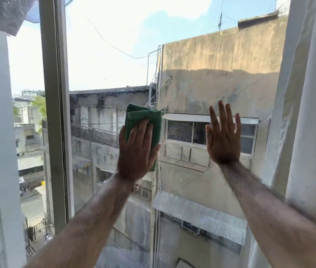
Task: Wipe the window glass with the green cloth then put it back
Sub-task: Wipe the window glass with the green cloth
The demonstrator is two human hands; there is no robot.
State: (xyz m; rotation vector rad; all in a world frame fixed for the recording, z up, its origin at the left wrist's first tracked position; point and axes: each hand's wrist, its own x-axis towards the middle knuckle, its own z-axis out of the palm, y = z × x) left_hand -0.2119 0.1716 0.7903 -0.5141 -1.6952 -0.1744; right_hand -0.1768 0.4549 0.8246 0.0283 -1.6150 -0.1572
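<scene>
A folded green cloth [143,118] lies flat against the window glass [114,64] near the middle of the pane. My left hand [136,151] presses on it with the palm, fingers stretched upward over its lower part. My right hand [223,136] is held up to the right of the cloth, fingers spread, palm toward the glass and holding nothing. I cannot tell whether that palm touches the pane.
A pale vertical window frame [55,113] borders the pane on the left. A white curtain [306,113] hangs along the right edge, close to my right forearm. Weathered buildings and a street show through the glass.
</scene>
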